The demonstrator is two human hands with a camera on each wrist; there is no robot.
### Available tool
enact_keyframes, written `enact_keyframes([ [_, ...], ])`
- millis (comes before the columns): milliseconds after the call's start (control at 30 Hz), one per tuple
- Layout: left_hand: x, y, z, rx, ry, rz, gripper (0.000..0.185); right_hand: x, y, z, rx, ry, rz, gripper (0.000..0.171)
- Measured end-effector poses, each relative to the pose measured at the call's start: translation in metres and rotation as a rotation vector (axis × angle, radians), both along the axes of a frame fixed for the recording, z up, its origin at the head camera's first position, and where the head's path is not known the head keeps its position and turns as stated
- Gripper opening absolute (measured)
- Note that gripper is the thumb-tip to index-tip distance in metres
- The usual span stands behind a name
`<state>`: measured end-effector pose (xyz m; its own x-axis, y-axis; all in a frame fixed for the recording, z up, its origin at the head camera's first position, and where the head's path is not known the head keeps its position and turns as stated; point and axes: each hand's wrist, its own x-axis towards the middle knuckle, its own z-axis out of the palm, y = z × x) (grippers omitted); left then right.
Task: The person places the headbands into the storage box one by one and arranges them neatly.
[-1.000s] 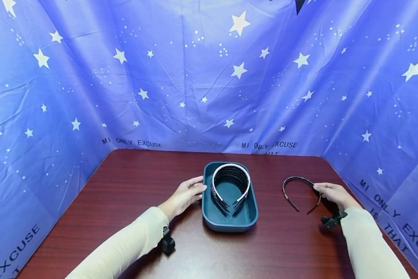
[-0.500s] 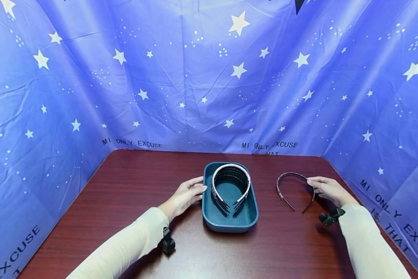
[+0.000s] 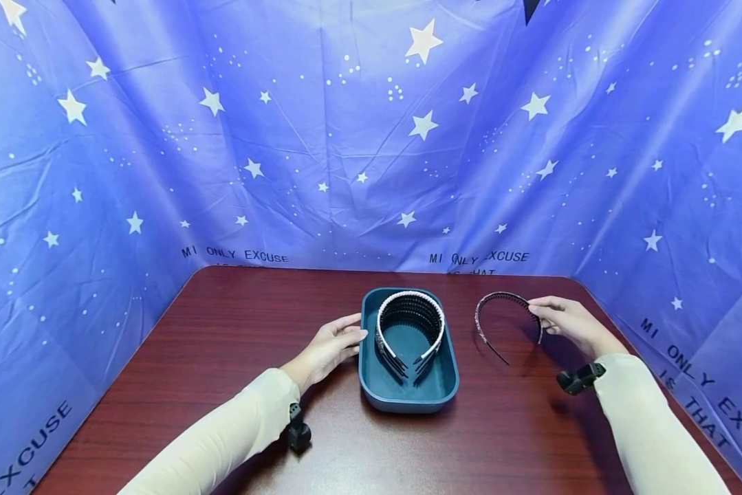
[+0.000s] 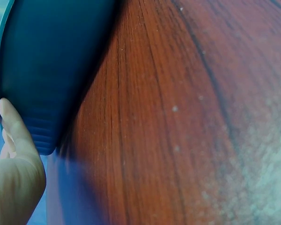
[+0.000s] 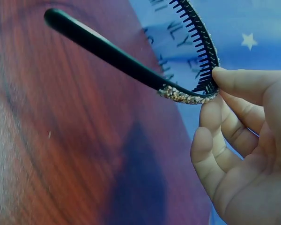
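Right hand [image 3: 565, 322] pinches a headband [image 3: 505, 317] by its side, lifted over the table [image 3: 222, 344] right of the tray [image 3: 408, 399]. Likely light, springy, thin; grip mid-arc. Left hand [image 3: 327, 347] rests open against the tray.

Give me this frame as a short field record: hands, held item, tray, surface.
left hand: fingers rest against the left wall of the tray, holding nothing
right hand: pinches the headband by its right side
headband: dark, toothed inside, glittery outer edge, lifted off the table, right of the tray, apart from it
tray: dark teal, rounded rectangle, holds a stack of headbands
stack of headbands: several nested arcs, a white one outermost
table: dark red wood grain
backdrop: blue cloth with stars
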<state>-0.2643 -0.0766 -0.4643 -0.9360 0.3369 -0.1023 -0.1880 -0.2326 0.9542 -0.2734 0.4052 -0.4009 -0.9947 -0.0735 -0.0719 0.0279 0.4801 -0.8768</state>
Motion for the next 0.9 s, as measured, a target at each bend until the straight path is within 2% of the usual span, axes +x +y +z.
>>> enact_keyframes([
  [333,0.001,0.000,0.001,0.006,-0.003,0.002,0.058,-0.003,-0.024,0.024,0.020,0.040,0.055,0.055],
  [900,0.002,0.001,0.002,0.003,-0.009,0.018,0.056,-0.001,-0.069,0.048,0.010,0.083,0.136,0.048],
])
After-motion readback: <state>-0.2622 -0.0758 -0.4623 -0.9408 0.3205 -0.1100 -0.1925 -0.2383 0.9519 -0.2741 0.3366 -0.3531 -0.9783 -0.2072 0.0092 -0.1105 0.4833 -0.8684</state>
